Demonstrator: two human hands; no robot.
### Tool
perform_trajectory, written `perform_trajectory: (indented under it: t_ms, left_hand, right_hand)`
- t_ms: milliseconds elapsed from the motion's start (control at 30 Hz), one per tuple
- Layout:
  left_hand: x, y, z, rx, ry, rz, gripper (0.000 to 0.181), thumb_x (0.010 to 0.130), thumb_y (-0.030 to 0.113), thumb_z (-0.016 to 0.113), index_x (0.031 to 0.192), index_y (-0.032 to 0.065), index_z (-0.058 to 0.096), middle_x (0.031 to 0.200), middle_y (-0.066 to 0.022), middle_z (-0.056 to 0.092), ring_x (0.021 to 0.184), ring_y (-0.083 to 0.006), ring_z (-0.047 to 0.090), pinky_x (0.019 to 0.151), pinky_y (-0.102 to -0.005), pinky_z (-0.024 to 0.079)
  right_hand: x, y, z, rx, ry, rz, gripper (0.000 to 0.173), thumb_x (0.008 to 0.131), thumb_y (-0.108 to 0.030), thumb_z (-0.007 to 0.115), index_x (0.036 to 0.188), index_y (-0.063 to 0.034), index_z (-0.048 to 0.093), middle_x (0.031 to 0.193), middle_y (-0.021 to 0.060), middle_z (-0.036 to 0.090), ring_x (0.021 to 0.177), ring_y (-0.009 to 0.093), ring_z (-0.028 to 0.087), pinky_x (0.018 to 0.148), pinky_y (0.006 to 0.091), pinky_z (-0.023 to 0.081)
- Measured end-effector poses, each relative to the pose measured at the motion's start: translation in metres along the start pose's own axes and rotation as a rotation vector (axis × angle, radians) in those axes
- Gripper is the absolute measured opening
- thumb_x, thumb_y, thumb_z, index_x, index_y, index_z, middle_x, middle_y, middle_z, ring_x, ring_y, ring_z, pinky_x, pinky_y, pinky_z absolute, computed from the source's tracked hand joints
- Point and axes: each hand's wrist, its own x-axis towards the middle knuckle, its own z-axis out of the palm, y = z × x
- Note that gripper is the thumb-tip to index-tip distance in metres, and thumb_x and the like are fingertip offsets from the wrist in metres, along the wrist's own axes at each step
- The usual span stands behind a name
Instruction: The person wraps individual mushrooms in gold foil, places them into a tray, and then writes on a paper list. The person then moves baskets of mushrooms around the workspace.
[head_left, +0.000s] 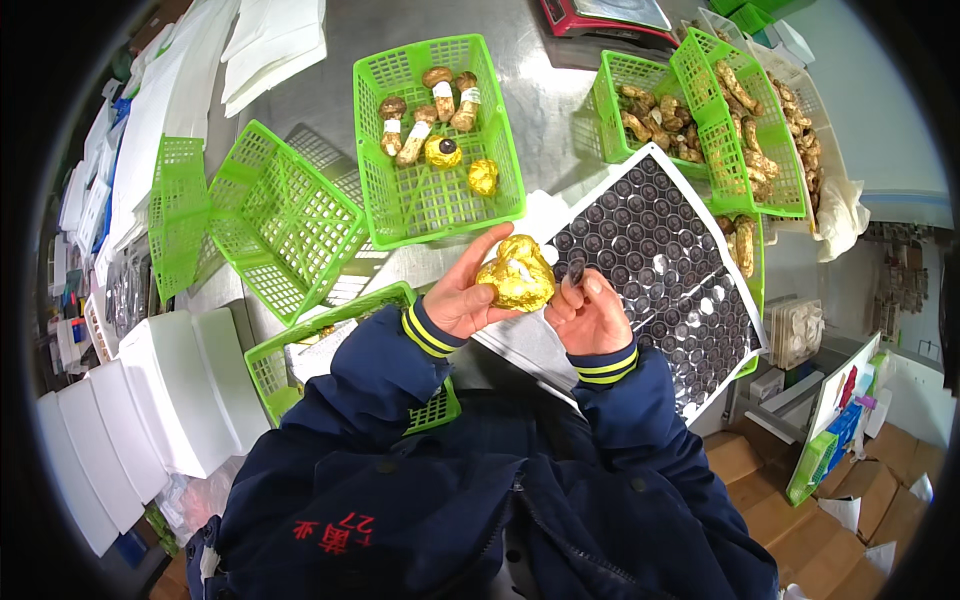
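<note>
My left hand (465, 296) holds a bundle wrapped in gold foil (519, 274); what is inside is hidden. Close to its right side, my right hand (589, 315) pinches a small dark round sticker (576, 270) between thumb and fingers. Under and beyond the right hand lies a white-edged sheet of dark round stickers (645, 225), some spots peeled bare. Ahead, a green plastic basket (435, 217) contains several mushrooms with white paper bands (391, 124) and two gold foil bundles (482, 178). One of those bundles bears a dark round sticker (448, 145).
An unfilled green basket (285, 217) rests tilted at left, and another (262, 367) is by my left forearm. Baskets of mushrooms (739, 135) stack at right. A red scale (611, 22) sits at the back. White foam boxes (187, 390) line the left; cardboard boxes (787, 517) lie low right.
</note>
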Motion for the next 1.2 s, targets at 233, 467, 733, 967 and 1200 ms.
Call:
perform_trajectory:
  t_ms: [233,467,733,967,1200]
  left_hand:
    - [0.001,-0.019,-0.019,0.123,0.007,0.077,0.087,0.069,0.023,0.076,0.136,0.0001,0.024,0.133,-0.0135,0.039,0.122,-0.0263,0.040,0.102,-0.0385,0.034]
    - [0.003,-0.015,-0.005,0.142,0.024,0.041,0.068,0.081,0.031,0.063,0.133,0.0017,0.030,0.127,-0.0140,0.045,0.116,-0.0260,0.046,0.098,-0.0359,0.037]
    - [0.007,-0.028,-0.014,-0.197,0.247,-0.138,0.063,0.090,0.057,0.026,0.125,0.0073,0.042,0.114,-0.0122,0.055,0.104,-0.0267,0.055,0.086,-0.0403,0.047]
    - [0.008,-0.034,-0.017,-0.089,0.194,-0.046,0.056,0.093,0.048,0.029,0.131,0.0066,0.035,0.126,-0.0125,0.046,0.114,-0.0233,0.047,0.093,-0.0412,0.042]
    - [0.008,-0.029,-0.007,-0.006,0.177,-0.004,0.055,0.094,0.044,0.034,0.132,0.0046,0.033,0.125,-0.0135,0.046,0.114,-0.0246,0.047,0.095,-0.0399,0.041]
  right_hand:
    - [0.002,-0.003,0.014,0.113,-0.012,-0.098,0.011,0.088,-0.023,0.049,0.087,-0.0143,0.056,0.073,-0.0018,0.039,0.070,0.013,0.036,0.067,0.0285,0.034]
    - [0.010,-0.007,0.018,0.094,-0.090,-0.089,0.013,0.088,-0.017,0.050,0.096,-0.0076,0.052,0.079,0.0028,0.045,0.075,0.016,0.040,0.069,0.0304,0.037]
    - [-0.003,0.003,0.001,-0.507,0.201,-0.027,0.009,0.085,-0.008,0.059,0.087,0.0008,0.060,0.058,-0.0019,0.048,0.046,0.004,0.034,0.043,0.0191,0.025]
    - [-0.002,0.005,0.008,-0.721,0.204,0.021,0.008,0.082,-0.008,0.064,0.085,-0.0003,0.063,0.064,-0.0050,0.053,0.054,0.001,0.041,0.049,0.0164,0.032]
    - [-0.003,0.003,0.013,-0.879,0.213,-0.034,0.008,0.081,-0.006,0.065,0.084,0.0012,0.063,0.065,-0.0050,0.053,0.059,0.001,0.043,0.053,0.0163,0.035]
